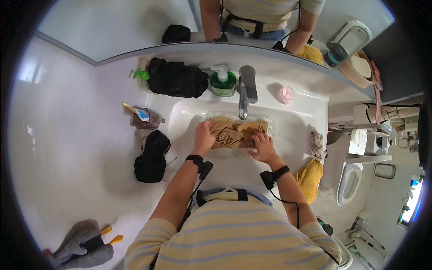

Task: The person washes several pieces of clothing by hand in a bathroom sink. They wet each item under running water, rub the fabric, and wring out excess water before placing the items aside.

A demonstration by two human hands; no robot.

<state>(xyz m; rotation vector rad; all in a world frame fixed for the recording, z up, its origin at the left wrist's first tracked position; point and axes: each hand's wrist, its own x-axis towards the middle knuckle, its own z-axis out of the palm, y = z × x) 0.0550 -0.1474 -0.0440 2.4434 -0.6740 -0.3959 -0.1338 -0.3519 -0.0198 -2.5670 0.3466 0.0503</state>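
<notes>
Crumpled brown fabric (226, 134) lies spread in the white washbasin (290, 135), just below the chrome faucet (243, 104). Clear, shiny plastic shows along the fabric's far and right edges. At the left end, my left hand (204, 137) grips the fabric's edge, some fingers hidden under or behind it. My right hand (263, 147) has its curled fingers on the near right part of the same fabric. Both wrists wear black straps with small cabled boxes.
A green soap pump bottle (223, 83) and a black cloth bundle (178, 78) stand behind the basin, left of the faucet. A pink jar (286, 95) sits right of it. A black pouch (152, 157) is at the left rim; a yellow cloth (309, 180) hangs at the right.
</notes>
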